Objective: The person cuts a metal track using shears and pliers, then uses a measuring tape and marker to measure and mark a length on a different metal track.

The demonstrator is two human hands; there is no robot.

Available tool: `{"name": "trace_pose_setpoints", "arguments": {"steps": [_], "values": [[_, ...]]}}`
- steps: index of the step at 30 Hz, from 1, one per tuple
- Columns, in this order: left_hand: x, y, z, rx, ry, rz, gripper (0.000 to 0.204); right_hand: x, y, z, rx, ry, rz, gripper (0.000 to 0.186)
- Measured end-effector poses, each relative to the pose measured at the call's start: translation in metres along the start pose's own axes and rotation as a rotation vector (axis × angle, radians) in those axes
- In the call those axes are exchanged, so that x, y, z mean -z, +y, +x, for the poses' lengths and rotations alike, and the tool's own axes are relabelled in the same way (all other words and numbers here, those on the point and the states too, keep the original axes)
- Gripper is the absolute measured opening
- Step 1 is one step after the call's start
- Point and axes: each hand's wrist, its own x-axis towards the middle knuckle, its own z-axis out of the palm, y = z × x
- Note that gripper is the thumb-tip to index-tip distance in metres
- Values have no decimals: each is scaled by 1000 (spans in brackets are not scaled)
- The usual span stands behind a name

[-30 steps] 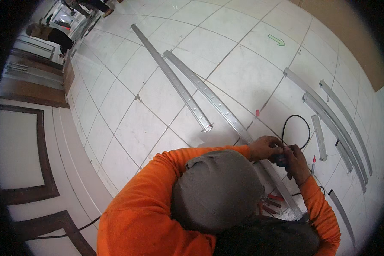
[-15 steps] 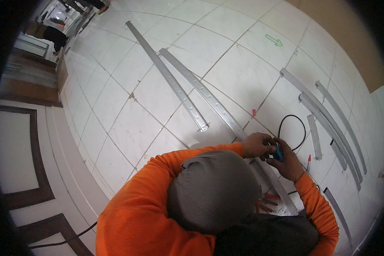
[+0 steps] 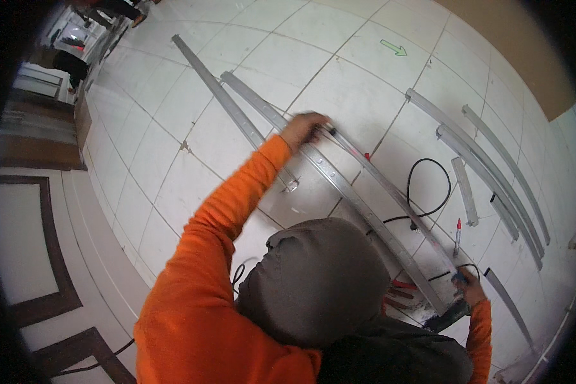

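Observation:
My left hand (image 3: pixel 306 128) closes round the far end of a long, thin tape measure blade (image 3: pixel 400 195), slightly blurred. At the blade's near end, my right hand (image 3: pixel 472 288) grips the blue tape measure case (image 3: pixel 458 276). The blade stretches straight between both hands, alongside a long grey metal rail (image 3: pixel 336 178) with a row of raised marks or holes. My left wrist passes above that rail. Another metal rail (image 3: pixel 214 89) lies at an angle to its left, its near end partly behind my left sleeve. What my left fingers pinch exactly is hidden.
Several metal strips (image 3: pixel 493 176) lie on the white tiled floor at right. A black cable (image 3: pixel 447 198) loops beside a red-capped marker (image 3: pixel 457 237). Red-handled tools (image 3: pixel 400 294) lie near a grey hood (image 3: pixel 313 281) that blocks the lower middle. People stand far left.
My hands were together on the blue tape measure; now the blade is drawn out. My left hand has moved up and left, my right hand down and right.

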Motion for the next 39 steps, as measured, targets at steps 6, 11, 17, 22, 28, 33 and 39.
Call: {"name": "trace_pose_setpoints", "arguments": {"steps": [6,11,17,22,28,33,39], "values": [[56,-3,5,110,256,-102,34,-70,130,-40,-72,88,-68,23],[25,-66,9,-41,-67,1548,37,-122,169,-44,-151,131,-52,23],[-46,-134,-42,-650,-383,1403,56,-129,115,-112,-188,571,453,25],[-64,-105,-20,-617,-539,1424,62,-77,117,-117,-41,919,598,30],[-47,-77,9,-465,-699,1454,54,-73,140,-150,-4,1086,842,28],[-33,-69,48,-60,-739,1165,50,-72,150,-162,-25,1161,919,31],[-22,-54,86,162,-814,1003,48,-89,166,-157,-46,1149,952,32]]}}
